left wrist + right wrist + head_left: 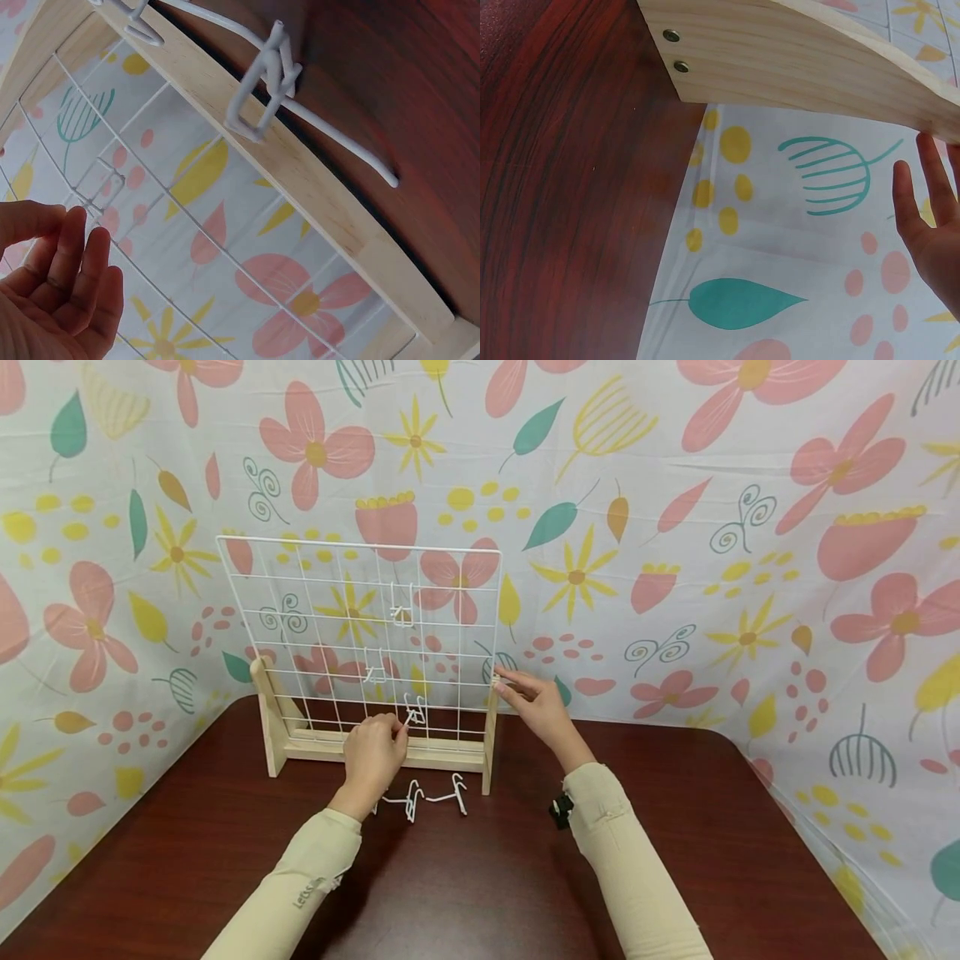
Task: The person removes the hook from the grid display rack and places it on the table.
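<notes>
Two wire hooks (402,615) are up on the grid (348,617); the left hand (373,752) pinches a third hook (415,708), the right hand (542,710) the wooden stand (272,727); loose hooks (412,800) lie unhung on the tabletop (675,827).

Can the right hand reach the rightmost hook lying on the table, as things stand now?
Probably yes: the right hand would leave the wooden stand, but nothing covers that hook.

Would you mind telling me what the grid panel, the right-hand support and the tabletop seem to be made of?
Grid panel: probably metal wire with smooth white coating, judging by its thin, straight rods.
Right-hand support: pale wood, apparently unpainted, showing grain beside screw heads.
Tabletop: dark reddish-brown, glossy; streaked grain suggests wood, though laminate is possible.
</notes>
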Motion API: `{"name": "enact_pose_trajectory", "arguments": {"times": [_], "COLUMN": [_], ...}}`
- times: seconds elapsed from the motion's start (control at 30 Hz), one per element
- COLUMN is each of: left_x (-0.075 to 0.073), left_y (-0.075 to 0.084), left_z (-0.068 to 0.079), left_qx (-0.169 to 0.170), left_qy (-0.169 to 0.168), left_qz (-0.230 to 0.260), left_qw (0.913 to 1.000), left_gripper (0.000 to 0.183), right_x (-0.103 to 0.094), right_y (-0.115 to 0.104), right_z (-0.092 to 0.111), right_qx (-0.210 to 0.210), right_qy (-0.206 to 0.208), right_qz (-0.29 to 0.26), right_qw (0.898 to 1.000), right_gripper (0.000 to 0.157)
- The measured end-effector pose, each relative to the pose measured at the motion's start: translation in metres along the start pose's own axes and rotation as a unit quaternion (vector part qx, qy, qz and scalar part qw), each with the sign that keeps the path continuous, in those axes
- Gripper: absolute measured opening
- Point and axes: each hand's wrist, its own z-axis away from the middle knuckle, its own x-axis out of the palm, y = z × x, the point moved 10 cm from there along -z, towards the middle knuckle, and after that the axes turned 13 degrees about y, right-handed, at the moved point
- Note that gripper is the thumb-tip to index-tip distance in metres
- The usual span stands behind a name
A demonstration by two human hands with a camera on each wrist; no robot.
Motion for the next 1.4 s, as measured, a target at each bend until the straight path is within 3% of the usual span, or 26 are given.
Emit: {"name": "enact_pose_trajectory", "arguments": {"times": [0.33, 0.83, 1.0, 1.4], "left_x": [-0.013, -0.013, -0.014, -0.012], "left_y": [-0.003, -0.021, -0.024, -0.035], "left_z": [0.000, 0.006, 0.006, 0.014], "left_qx": [0.019, -0.041, -0.058, -0.124], "left_qy": [0.027, -0.042, -0.058, -0.098], "left_qz": [0.037, 0.086, 0.128, 0.215], "left_qw": [0.9988, 0.9946, 0.9884, 0.9638], "left_gripper": [0.009, 0.007, 0.006, 0.005], "right_x": [0.000, 0.001, 0.000, 0.000], "right_y": [0.000, -0.002, -0.001, -0.002], "right_z": [0.000, 0.001, 0.000, 0.001], "right_qx": [-0.008, -0.010, -0.002, 0.001], "right_qy": [0.000, -0.003, 0.000, 0.003], "right_qz": [0.002, 0.002, 0.005, 0.014], "right_qw": [1.000, 1.000, 1.000, 1.000], "right_gripper": [0.036, 0.037, 0.037, 0.037]}}
